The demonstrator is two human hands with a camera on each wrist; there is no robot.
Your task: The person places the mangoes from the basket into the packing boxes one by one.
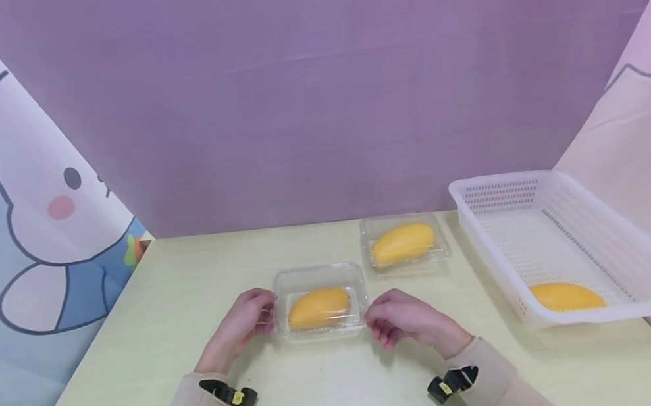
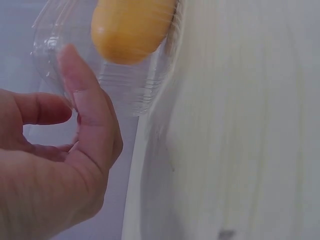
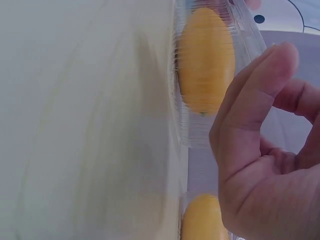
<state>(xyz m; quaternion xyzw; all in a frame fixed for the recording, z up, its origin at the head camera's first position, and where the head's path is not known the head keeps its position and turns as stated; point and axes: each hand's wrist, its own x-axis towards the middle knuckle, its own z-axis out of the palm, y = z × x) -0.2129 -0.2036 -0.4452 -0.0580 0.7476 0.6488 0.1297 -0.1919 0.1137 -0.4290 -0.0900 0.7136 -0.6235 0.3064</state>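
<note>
A clear plastic clamshell box (image 1: 318, 276) stands on the table between my two hands, with a yellow mango (image 1: 318, 307) inside. At its left side my left hand (image 1: 248, 314) pinches the rim between thumb and fingers. My right hand (image 1: 406, 319) pinches the rim at the right front corner. In the left wrist view the thumb and a fingertip meet at the edge of the clear box (image 2: 115, 85). From the right wrist, the mango (image 3: 206, 62) shows through the ribbed wall, beside my curled fingers (image 3: 245, 117).
A second clear box (image 1: 442, 247) holding a mango (image 1: 403, 244) stands behind and to the right. At the right is a white perforated basket (image 1: 493, 265) with one mango (image 1: 568, 296) in its near end. A purple backdrop (image 1: 314, 98) rises at the table's (image 1: 189, 263) far edge.
</note>
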